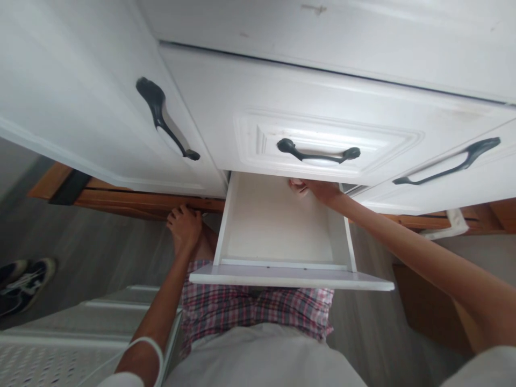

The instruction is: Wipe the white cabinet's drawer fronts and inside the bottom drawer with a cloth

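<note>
A white drawer is pulled out below the cabinet, and its visible floor is bare. Inside it, toward the back right, is my right hand; the fingers look curled, and the upper drawer front hides part of them. Whatever they may hold cannot be made out. My left hand lies with fingers stretched out on my knee, left of the drawer and close to the wooden base rail. Nothing is in it. Above the opening, a closed drawer front carries a dark handle.
Cabinet doors with dark handles flank the drawers. The pulled-out drawer's front panel hangs over my lap. A white perforated rack and dark shoes are at left. A brown box sits at right, below a white bracket.
</note>
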{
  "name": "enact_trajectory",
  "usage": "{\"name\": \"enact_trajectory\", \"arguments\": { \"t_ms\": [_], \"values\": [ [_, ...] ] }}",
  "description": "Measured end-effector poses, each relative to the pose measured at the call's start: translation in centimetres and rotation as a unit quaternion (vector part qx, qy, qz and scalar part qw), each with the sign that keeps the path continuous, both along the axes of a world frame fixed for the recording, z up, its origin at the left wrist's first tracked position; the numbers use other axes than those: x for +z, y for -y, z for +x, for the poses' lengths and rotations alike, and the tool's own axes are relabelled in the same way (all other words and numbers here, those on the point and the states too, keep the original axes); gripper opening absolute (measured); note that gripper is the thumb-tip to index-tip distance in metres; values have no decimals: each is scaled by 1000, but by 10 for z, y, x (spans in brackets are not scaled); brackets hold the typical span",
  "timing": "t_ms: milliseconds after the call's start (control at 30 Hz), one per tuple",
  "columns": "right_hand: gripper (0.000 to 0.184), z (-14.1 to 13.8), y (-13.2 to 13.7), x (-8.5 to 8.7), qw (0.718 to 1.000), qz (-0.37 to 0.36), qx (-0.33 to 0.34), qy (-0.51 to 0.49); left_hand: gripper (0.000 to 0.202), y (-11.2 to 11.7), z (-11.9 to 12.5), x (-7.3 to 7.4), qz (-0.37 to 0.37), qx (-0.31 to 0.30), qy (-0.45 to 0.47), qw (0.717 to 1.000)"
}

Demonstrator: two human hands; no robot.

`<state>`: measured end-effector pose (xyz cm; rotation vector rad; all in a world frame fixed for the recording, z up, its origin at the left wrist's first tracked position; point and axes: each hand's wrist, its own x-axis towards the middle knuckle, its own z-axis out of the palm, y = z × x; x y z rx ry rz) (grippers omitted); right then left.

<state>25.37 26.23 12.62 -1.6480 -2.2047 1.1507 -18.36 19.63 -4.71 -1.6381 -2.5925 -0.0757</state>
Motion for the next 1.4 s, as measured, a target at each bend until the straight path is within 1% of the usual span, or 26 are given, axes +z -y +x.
{"name": "enact_trajectory", "arguments": {
  "t_ms": [133,200,267,333,367,400,467,500,533,600,700,800,900,967,1033,1067,1133,1200,1233,1300,1333,1367,1400],
  "values": [
    [27,-6,-3,-5,1000,9,-13,-13,47,0,0,1,-7,-1,2,1000],
    [30,-5,1,-6,999,25,-13,43,47,-1,0,2,-9,-1,3,1000],
    [27,0,11,-7,990,48,-11,134,47,-1,0,2,-9,0,4,1000],
    [21,6,26,-8,970,72,-9,232,47,-1,1,4,-9,2,6,1000],
    [24,9,35,-8,958,75,1,276,47,-1,1,4,-8,3,8,1000],
    [30,10,45,-7,945,74,22,319,46,-1,1,5,-7,4,10,1000],
    [40,12,64,-6,910,60,89,401,46,-1,2,5,-5,5,15,1000],
    [43,12,73,-4,896,47,125,423,46,-1,2,5,-4,5,17,1000],
    [46,12,81,-2,890,35,154,428,46,0,2,5,-4,6,19,1000],
    [50,13,94,2,891,9,192,412,46,0,1,4,-2,6,22,1000],
    [55,17,108,8,911,-63,232,335,46,-1,0,2,-2,6,25,1000],
    [52,21,119,9,916,-146,270,257,45,-1,0,1,0,3,28,1000],
    [44,22,128,10,914,-195,268,234,45,-1,-1,1,3,2,29,1000],
    [40,22,127,15,913,-217,261,225,45,-2,-1,0,4,4,26,1000],
    [39,21,121,24,915,-215,271,206,45,-2,-1,-2,5,5,21,1000],
    [39,21,116,29,921,-201,272,194,45,-2,-1,-2,6,4,19,1000],
    [37,19,104,37,942,-144,242,183,46,-2,-1,-3,7,4,15,1000],
    [34,15,91,37,964,-79,164,191,46,-2,0,-3,9,5,12,1000],
    [34,12,85,32,974,-54,112,190,47,-2,1,-2,10,4,10,1000],
    [38,2,72,16,988,-24,-10,151,46,-2,2,-1,10,4,8,1000],
    [40,-5,65,5,992,-11,-80,102,46,-2,2,0,10,3,7,1000],
    [40,-14,57,-6,988,5,-148,39,45,-2,3,1,10,3,6,1000],
    [38,-24,48,-18,978,21,-206,-25,45,-2,3,2,10,3,4,1000]
  ]
}}
